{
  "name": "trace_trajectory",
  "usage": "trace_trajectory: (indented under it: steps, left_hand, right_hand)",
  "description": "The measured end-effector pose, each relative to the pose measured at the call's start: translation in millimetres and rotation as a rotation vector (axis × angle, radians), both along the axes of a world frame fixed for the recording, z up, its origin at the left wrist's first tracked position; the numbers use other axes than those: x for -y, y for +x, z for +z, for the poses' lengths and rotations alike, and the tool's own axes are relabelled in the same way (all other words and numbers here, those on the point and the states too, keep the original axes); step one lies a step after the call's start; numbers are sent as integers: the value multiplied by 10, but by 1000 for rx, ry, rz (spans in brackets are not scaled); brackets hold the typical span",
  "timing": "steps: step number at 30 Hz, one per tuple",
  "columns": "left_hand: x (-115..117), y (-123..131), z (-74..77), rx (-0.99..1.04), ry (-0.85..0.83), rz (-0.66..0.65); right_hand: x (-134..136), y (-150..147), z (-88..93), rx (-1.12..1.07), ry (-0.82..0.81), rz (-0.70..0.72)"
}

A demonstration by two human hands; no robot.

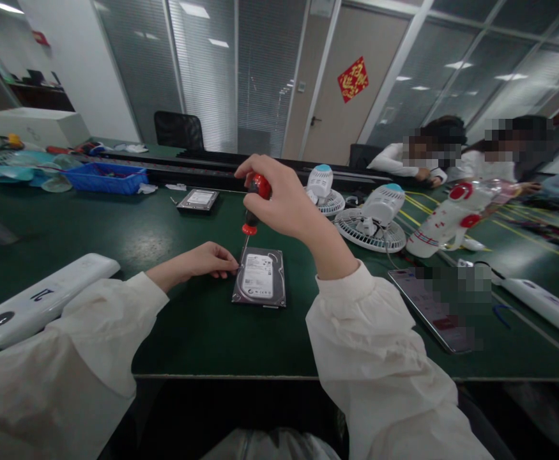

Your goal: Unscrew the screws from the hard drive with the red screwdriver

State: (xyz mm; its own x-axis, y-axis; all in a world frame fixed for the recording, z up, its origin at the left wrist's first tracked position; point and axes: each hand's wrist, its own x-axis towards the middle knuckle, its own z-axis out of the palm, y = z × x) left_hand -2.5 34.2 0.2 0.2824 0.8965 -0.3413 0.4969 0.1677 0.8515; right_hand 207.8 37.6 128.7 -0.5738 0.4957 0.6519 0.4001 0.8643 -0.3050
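Green tabletop (pixel 212 342): hard drive (pixel 259 276) label up, screwdriver upright over its upper left edge.

Right hand (pixel 282 198) curled round the red-and-black handle of the screwdriver (pixel 251 217) from above, shaft pointing down to the drive's upper left part; tip contact too small to confirm. Left hand (pixel 212 259) with thumb and fingers drawn nearly together at the drive's left edge, beside the shaft; cannot tell whether anything is pinched between them. Drive lies flat in front of the person, between the two forearms. Second drive (pixel 199 200) farther back, left of the screwdriver; blue tray (pixel 107 184) left of that. Right side: two white fans (pixel 384 206), phone (pixel 423 305) lying near the right sleeve.
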Motion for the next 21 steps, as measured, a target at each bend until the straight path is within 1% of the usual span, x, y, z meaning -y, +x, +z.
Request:
trace_trajectory:
  steps: [7,12,17,21]
  left_hand:
    - [24,26,30,5,2,10]
    - [24,37,25,5,1,15]
    - [21,35,27,6,5,13]
    - [4,15,5,4,4,12]
  right_hand:
    - [12,7,-5,10,-22,-56]
    - [16,3,-11,-14,-43,-20]
    - [-13,-15,-33,-30,-20,-22]
    - [8,3,-12,-35,-38,5]
